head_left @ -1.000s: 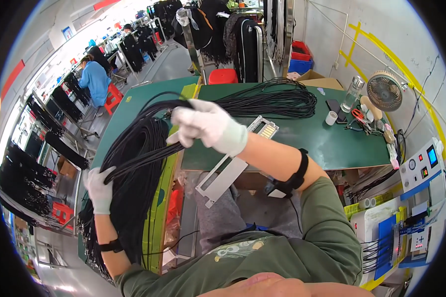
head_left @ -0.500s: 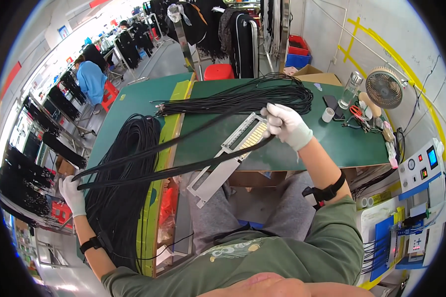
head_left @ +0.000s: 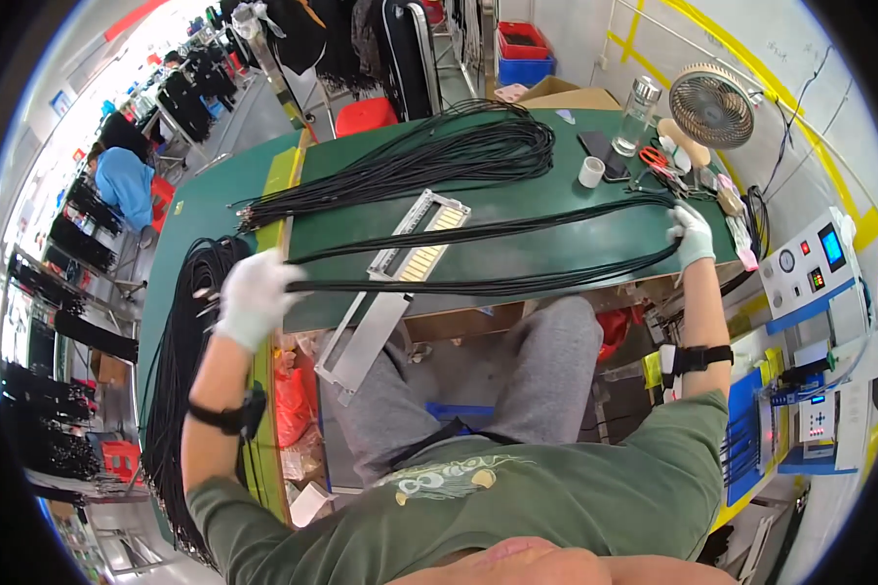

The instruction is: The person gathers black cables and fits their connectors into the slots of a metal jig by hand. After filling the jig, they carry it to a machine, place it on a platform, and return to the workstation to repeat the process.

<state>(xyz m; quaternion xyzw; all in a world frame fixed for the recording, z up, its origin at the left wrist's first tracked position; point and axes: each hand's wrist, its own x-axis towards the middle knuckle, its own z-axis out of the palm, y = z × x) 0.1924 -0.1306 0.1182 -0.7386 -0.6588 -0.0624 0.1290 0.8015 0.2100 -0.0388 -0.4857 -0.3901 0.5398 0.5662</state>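
Observation:
A long looped bundle of thin black cables (head_left: pixel 478 288) stretches across the front of the table between my white-gloved hands. My left hand (head_left: pixel 252 300) is closed round its left end, with small light-coloured cable tips poking out beside it. At the right end my right hand (head_left: pixel 691 234) grips the bend of the loop. Under the bundle lies a slim silver-grey fixture (head_left: pixel 366 336) with a yellow-marked slotted part; its near end juts past the table edge over my lap. Behind it rests another coiled cable bundle (head_left: pixel 439 161), and a big pile of black cables (head_left: pixel 190 322) hangs at the left.
On the green table (head_left: pixel 537 234), at the right, stand a fan (head_left: pixel 712 105), a clear bottle (head_left: pixel 640 115), a white roll (head_left: pixel 591 173), a phone and red-handled scissors (head_left: pixel 654 159). A control box (head_left: pixel 810 263) is at far right. A person in blue (head_left: pixel 124 190) sits far left.
Both hands have moved right with the cable bundle, the right hand to the table's right end. The left hand has come off the far left side. The whole view has shifted.

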